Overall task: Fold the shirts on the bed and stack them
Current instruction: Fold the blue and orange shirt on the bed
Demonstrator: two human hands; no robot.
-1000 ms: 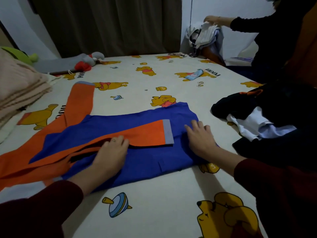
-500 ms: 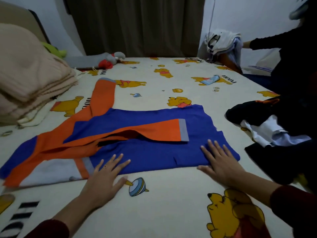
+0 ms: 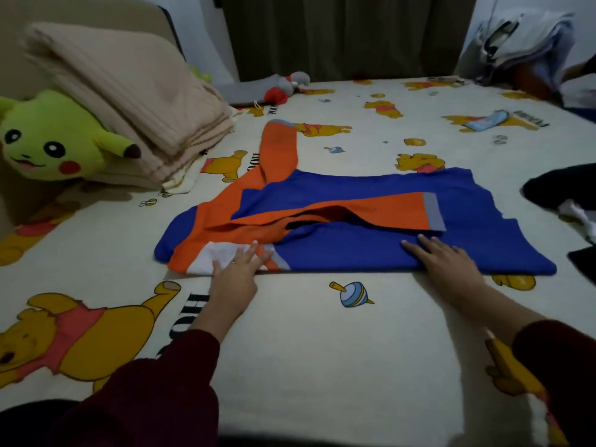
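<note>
On the bed [image 3: 306, 350] lies a blue-orange shirt [image 3: 371, 253] (half folded); left hand [image 3: 235, 279] and right hand [image 3: 448, 269] press its near edge, fingers straight.

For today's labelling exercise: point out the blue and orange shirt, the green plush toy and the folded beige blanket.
blue and orange shirt [image 3: 371, 188], head view, blue back panel.
green plush toy [image 3: 48, 140], head view, its face.
folded beige blanket [image 3: 122, 91], head view, top fold.

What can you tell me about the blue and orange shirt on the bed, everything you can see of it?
The blue and orange shirt lies flat across the cartoon-print bedsheet, partly folded. It looks like soft knit: blue body, orange sleeves with grey cuffs, a white patch at its left end. One sleeve is folded across the body; the other stretches away up the bed. The left hand presses the white patch, the right hand the near blue edge, fingers straight.
</note>
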